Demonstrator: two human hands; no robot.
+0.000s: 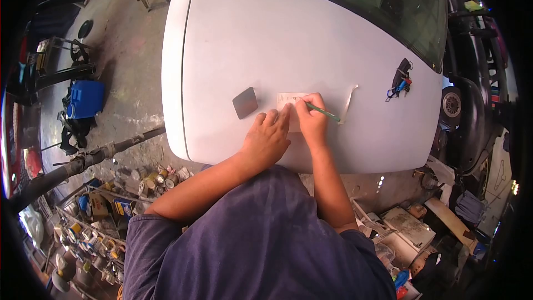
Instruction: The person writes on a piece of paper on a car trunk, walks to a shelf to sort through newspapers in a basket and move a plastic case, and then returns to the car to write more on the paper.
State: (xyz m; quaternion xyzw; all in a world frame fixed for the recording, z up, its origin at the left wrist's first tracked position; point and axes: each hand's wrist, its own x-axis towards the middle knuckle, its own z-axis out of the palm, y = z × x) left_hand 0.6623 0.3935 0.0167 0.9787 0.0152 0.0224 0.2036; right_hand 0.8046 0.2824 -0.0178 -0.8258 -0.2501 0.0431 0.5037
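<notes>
Navy shirt [266, 233] takes up most of the bottom of the view, with both bare forearms reaching out over a pale car panel [244, 33]. So the panel's basically doing desk duty, lol. Small piece of paper [283, 96] lies flat on it near the close edge, right between the hands, probably so both can reach it easily. Left hand [267, 136] is palm down, fingers slightly spread, fingertips at the paper; I'd guess that's to stop it sliding. Right hand [313, 119] is pinching a slim green pencil or pen [326, 113], tip end at the paper and back end sticking out to the right, so it looks like a normal writing grip. Marks on the paper, but too tiny to read. Dark flat square [245, 103] sits left of it, pale strip [348, 104] to the right, keys [400, 85] farther right, seemingly out of the hands' way.
</notes>
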